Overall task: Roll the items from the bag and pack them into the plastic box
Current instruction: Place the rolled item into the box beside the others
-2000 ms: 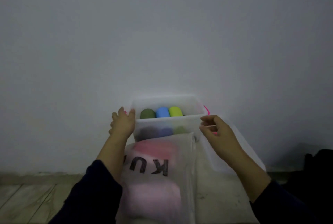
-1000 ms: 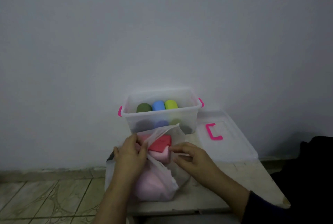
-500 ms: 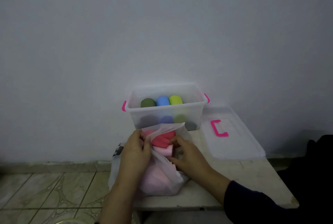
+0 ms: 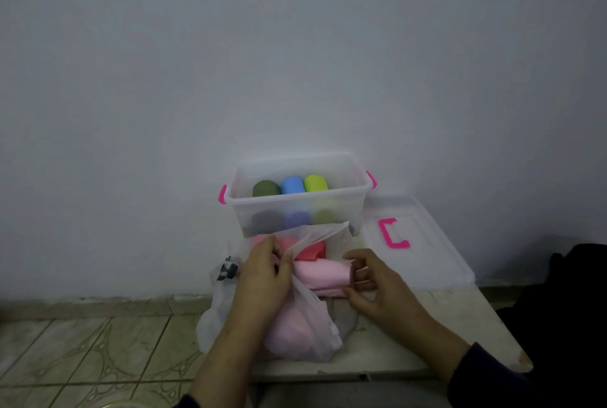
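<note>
Change: 0.5 s ago right hand (image 4: pixel 377 286) sat inside bag mouth; now drawn out to right, fingers curled round end of pale pink item (image 4: pixel 322 274), half clear of bag. Extraction under way; rolling not yet begun.

Left hand (image 4: pixel 262 279): fingers pinching bag (image 4: pixel 230 309) edge, holding mouth open.

Plastic box (image 4: pixel 295 210), beyond fingertips: dark green, blue, lime rolls (image 4: pixel 292 185) on top; dimmer rolls below.

Bag, under left fingers: red item (image 4: pixel 310 251), more pink cloth.

Lid (image 4: pixel 427 260) right of right fingers, off box.
</note>
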